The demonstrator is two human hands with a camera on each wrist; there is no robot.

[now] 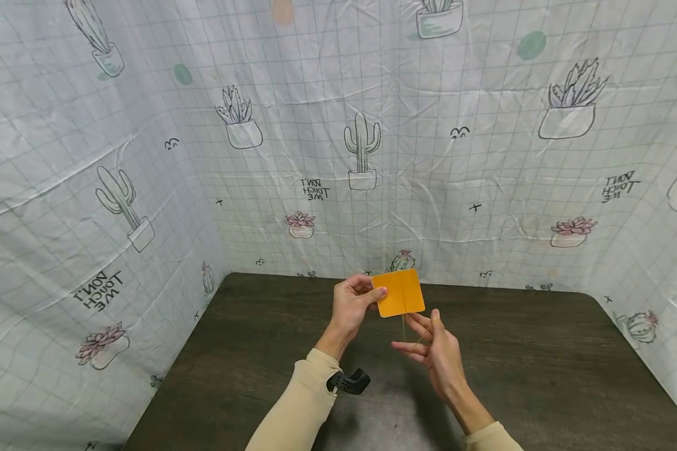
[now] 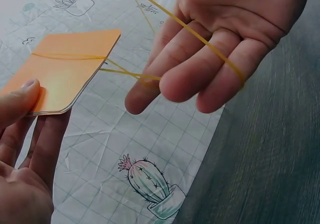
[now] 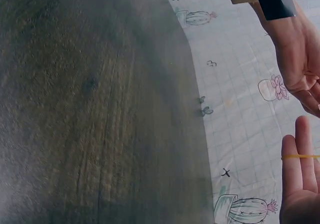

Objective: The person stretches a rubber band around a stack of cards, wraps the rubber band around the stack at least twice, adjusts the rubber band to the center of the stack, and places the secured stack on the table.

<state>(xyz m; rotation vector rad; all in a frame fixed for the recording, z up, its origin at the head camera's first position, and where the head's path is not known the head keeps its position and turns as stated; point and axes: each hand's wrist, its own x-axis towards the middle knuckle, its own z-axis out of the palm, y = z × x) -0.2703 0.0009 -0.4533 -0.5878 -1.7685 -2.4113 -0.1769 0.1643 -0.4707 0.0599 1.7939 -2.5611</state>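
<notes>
Left wrist view: the card point(image 2: 65, 77) is pinched by the left hand point(image 2: 25, 184); the rubber band point(image 2: 210, 45), looped over the unclenched right hand point(image 2: 235, 22), should be tensioned evenly.

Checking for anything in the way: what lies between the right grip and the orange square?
A yellow elastic band spans the gap, stretched from the orange square to the right grip. The left wrist view shows this best.

Your plain orange square card point(image 1: 398, 294) and thin yellow rubber band point(image 3: 302, 156) pop against dark brown wood-grain tabletop point(image 1: 541, 351) and white, green-gridded, cactus-print fabric curtain point(image 1: 417, 156).
</notes>
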